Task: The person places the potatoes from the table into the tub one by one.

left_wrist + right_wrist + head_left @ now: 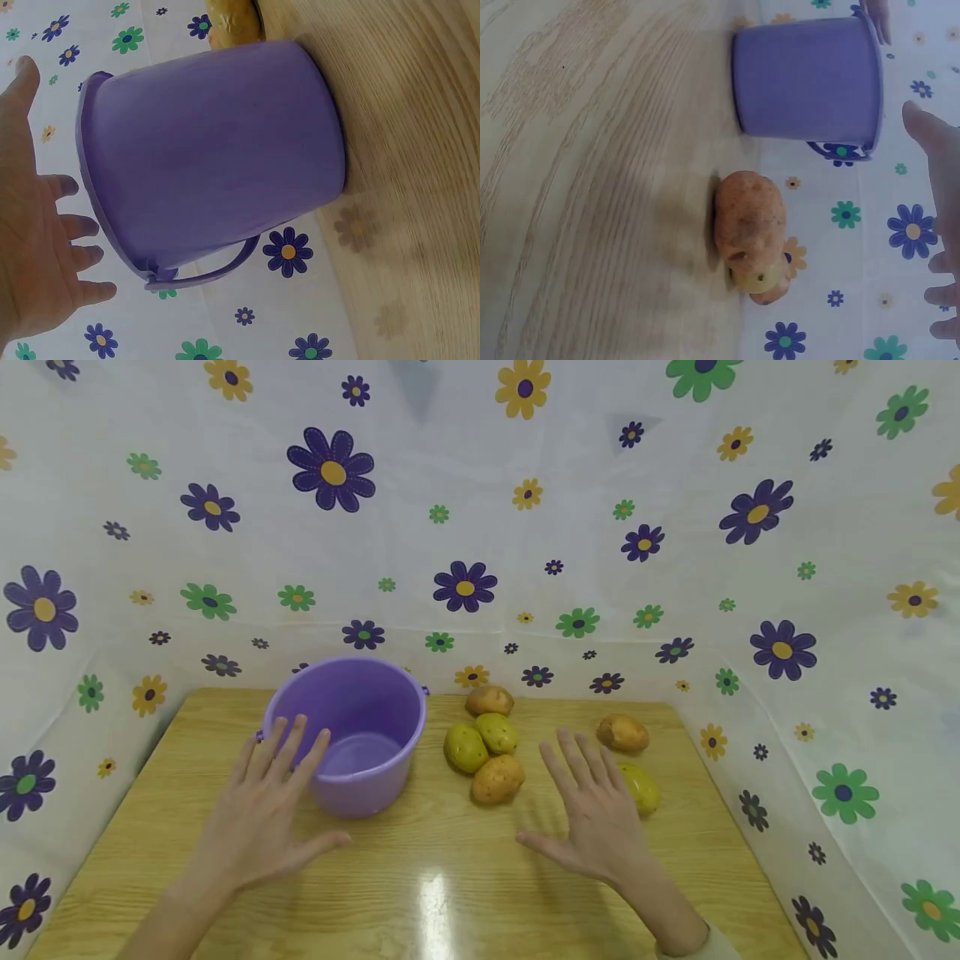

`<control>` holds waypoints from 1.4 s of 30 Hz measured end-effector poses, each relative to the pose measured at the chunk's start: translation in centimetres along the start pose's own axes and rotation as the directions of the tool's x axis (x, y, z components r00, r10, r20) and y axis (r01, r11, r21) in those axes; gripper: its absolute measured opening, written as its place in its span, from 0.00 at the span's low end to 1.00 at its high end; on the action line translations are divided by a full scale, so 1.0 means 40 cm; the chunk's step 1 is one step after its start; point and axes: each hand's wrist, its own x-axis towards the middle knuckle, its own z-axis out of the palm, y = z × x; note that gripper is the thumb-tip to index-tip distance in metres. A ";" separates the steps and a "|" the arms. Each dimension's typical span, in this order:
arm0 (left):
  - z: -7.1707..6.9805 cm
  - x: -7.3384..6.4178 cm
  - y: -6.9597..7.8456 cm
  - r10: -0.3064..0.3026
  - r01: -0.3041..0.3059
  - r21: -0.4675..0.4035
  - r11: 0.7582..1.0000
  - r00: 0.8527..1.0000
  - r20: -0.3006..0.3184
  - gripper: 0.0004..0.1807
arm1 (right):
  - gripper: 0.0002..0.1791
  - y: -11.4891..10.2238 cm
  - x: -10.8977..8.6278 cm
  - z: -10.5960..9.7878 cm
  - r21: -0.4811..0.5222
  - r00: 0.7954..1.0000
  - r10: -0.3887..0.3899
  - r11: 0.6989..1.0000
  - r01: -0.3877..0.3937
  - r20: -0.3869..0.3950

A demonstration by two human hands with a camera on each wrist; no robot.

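The smooth purple bucket (371, 792) stands upright on the bench (375, 893); to its right lie potatoes (498, 779), three brown, three speckled greenish-yellow. The left hand (261, 810) hovers by its left rim, the right hand (602, 827) well rightward; both hands' fingers spread wide, holding nothing.

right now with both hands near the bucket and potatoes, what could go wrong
The left hand hovers near the purple bucket; a bump might tip it. The nearest brown potato is rounded and could roll if nudged. In the head view, the right hand partly hides a yellow-green item, which might get knocked.
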 end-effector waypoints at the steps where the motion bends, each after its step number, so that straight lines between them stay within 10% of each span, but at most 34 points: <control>1: -0.001 0.001 -0.003 -0.003 0.003 0.000 1.000 1.000 0.008 0.66 | 0.64 0.001 0.003 0.005 0.000 1.000 -0.009 1.000 0.009 -0.002; 42: 0.035 0.017 -0.118 -0.113 0.114 -0.008 0.993 0.992 0.056 0.62 | 0.55 0.044 0.055 0.243 -0.040 0.962 -0.244 0.967 0.250 0.121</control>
